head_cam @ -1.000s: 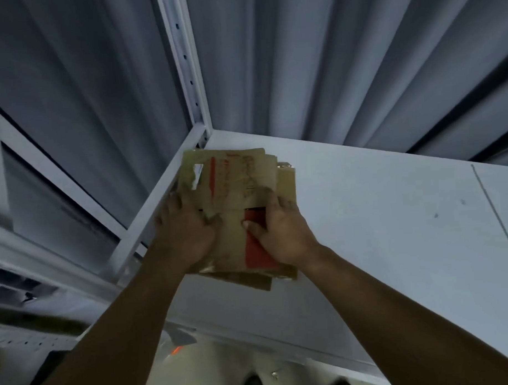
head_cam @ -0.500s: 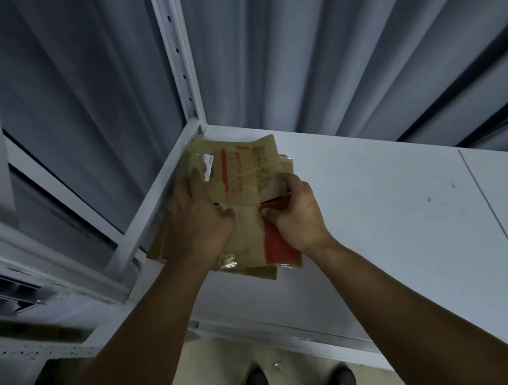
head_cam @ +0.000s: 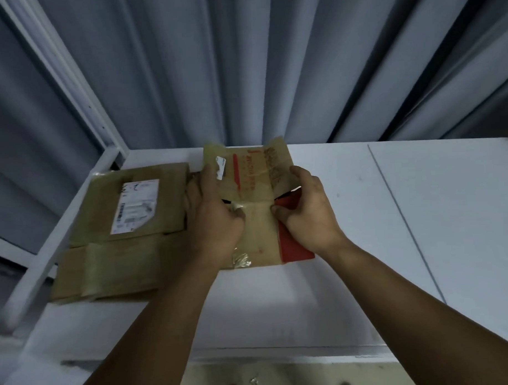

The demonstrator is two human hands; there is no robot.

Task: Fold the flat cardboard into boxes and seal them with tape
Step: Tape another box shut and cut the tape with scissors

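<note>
Single head-worn wide-angle view, steeply down and forward over white table (head_cam: 350, 275), close.

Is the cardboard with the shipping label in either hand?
No, the labelled cardboard lies on the table; left hand and right hand grip the red-printed cardboard.

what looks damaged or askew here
The cardboard piece held by the left hand and right hand looks used: it has a torn label and crinkled old tape. The flat box beside it lies askew at the shelf edge.

held cardboard (head_cam: 251, 198) right of flat stack (head_cam: 124, 231)
</note>
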